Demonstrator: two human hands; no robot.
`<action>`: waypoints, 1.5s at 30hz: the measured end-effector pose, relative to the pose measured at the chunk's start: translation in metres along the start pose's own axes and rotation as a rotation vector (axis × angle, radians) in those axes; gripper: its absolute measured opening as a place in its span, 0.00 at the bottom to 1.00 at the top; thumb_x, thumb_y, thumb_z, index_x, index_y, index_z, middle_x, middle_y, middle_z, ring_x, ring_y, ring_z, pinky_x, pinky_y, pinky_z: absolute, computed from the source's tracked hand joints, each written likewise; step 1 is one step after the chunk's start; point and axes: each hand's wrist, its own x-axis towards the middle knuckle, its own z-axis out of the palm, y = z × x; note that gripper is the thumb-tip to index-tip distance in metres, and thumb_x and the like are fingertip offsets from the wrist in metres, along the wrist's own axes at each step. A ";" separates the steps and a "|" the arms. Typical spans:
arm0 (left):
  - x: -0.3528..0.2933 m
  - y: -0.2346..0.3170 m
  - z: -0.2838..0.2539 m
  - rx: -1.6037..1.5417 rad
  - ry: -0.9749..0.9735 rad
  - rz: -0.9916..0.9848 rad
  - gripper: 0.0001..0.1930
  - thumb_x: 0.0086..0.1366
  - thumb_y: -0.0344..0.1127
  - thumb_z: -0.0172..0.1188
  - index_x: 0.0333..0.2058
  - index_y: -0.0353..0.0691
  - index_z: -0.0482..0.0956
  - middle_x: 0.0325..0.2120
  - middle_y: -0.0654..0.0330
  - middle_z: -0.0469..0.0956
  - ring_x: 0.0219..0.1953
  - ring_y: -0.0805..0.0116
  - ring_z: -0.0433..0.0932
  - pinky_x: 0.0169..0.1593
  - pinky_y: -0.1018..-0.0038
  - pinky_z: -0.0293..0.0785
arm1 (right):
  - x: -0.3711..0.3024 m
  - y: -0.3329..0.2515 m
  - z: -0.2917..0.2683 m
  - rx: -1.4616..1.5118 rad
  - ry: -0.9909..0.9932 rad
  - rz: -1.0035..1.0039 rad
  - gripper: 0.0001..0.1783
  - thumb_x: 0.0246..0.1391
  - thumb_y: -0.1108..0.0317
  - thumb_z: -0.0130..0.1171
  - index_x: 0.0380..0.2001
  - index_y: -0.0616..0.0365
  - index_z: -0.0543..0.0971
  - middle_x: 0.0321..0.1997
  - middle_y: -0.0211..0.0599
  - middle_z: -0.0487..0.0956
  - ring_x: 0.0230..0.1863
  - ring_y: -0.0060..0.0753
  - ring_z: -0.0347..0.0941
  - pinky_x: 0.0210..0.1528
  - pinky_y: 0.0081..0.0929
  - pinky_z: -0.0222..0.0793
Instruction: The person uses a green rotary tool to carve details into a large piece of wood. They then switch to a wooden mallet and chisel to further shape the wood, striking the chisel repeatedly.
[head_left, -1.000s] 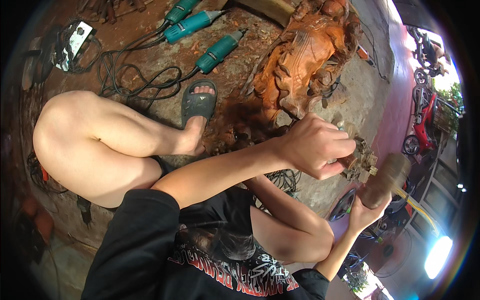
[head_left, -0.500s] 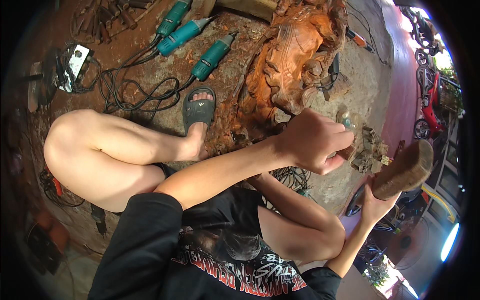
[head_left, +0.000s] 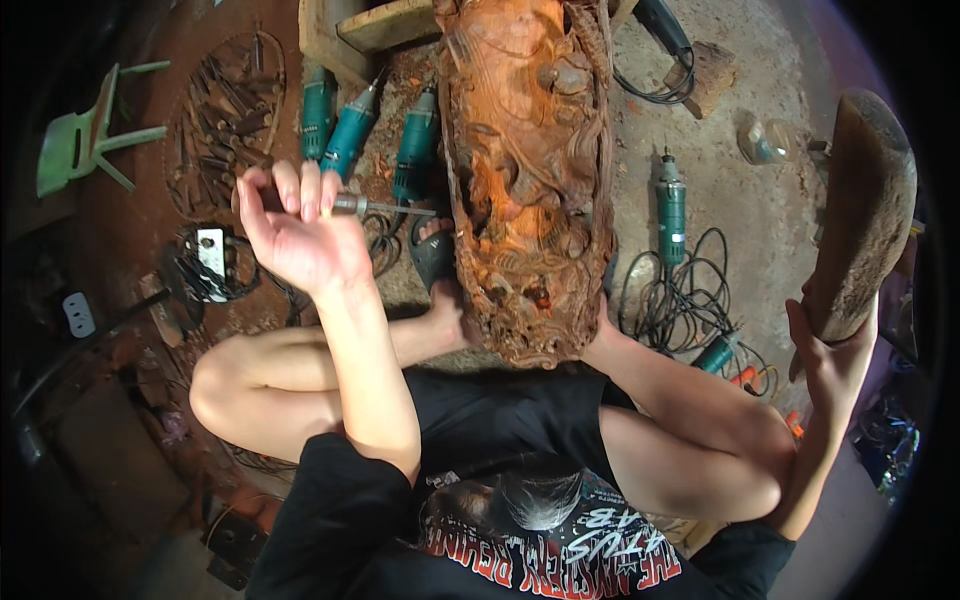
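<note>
My left hand (head_left: 315, 235) is raised to the left of the carving, palm up, fingers curled around a chisel (head_left: 398, 209). The chisel's dark handle is mostly hidden in my grip, and its thin metal shaft points right, toward the carving. A long, thick wooden mallet (head_left: 868, 200) stands upright in my right hand (head_left: 838, 345), far out to the right. Between my feet lies a large reddish-brown wood carving (head_left: 530, 130) with deep relief and rough, pierced edges. Neither hand touches the carving.
Green die grinders (head_left: 415, 150) lie left of the carving; another grinder (head_left: 671, 205) with coiled cords is on the right. A round tray of many chisels (head_left: 225, 110) sits at the far left, near a green plastic chair (head_left: 85, 135). A power strip (head_left: 211, 265) lies below it.
My left hand has swung from the right across to the left, turning palm up and showing the chisel. The mallet has tipped more upright. The view has turned, bringing the carving to the middle.
</note>
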 end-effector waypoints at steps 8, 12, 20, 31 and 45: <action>0.003 -0.035 0.028 0.160 -0.080 -0.050 0.26 0.82 0.50 0.45 0.21 0.48 0.59 0.14 0.70 0.55 0.13 0.78 0.54 0.19 0.78 0.59 | 0.014 0.040 0.011 0.143 -0.068 0.297 0.34 0.45 0.80 0.72 0.57 0.57 0.72 0.40 0.29 0.78 0.37 0.20 0.74 0.37 0.19 0.72; 0.003 -0.038 0.037 0.263 -0.198 -0.044 0.27 0.82 0.52 0.43 0.20 0.50 0.57 0.13 0.70 0.56 0.11 0.78 0.55 0.17 0.79 0.58 | 0.024 0.078 0.015 0.150 -0.126 0.300 0.36 0.45 0.80 0.73 0.59 0.58 0.71 0.40 0.28 0.77 0.37 0.19 0.73 0.36 0.18 0.71; 0.005 -0.039 0.054 0.403 -0.121 -0.027 0.27 0.79 0.49 0.51 0.19 0.50 0.58 0.13 0.71 0.54 0.12 0.78 0.51 0.17 0.79 0.51 | 0.045 0.091 0.034 0.016 -0.127 0.284 0.48 0.44 0.77 0.76 0.69 0.58 0.66 0.39 0.29 0.77 0.39 0.20 0.74 0.41 0.20 0.73; -0.021 -0.030 0.063 0.379 -0.354 0.035 0.26 0.81 0.53 0.44 0.23 0.46 0.60 0.15 0.70 0.55 0.15 0.77 0.52 0.21 0.76 0.54 | 0.033 0.053 0.023 0.003 -0.069 0.009 0.46 0.43 0.77 0.76 0.68 0.62 0.69 0.53 0.34 0.80 0.51 0.26 0.77 0.55 0.26 0.73; -0.047 -0.067 0.065 0.359 -0.304 0.067 0.20 0.76 0.33 0.55 0.22 0.43 0.61 0.14 0.67 0.62 0.15 0.79 0.57 0.19 0.77 0.51 | 0.018 -0.080 0.016 -0.324 -0.002 -0.414 0.39 0.40 0.83 0.70 0.61 0.57 0.76 0.58 0.45 0.83 0.59 0.47 0.81 0.62 0.37 0.74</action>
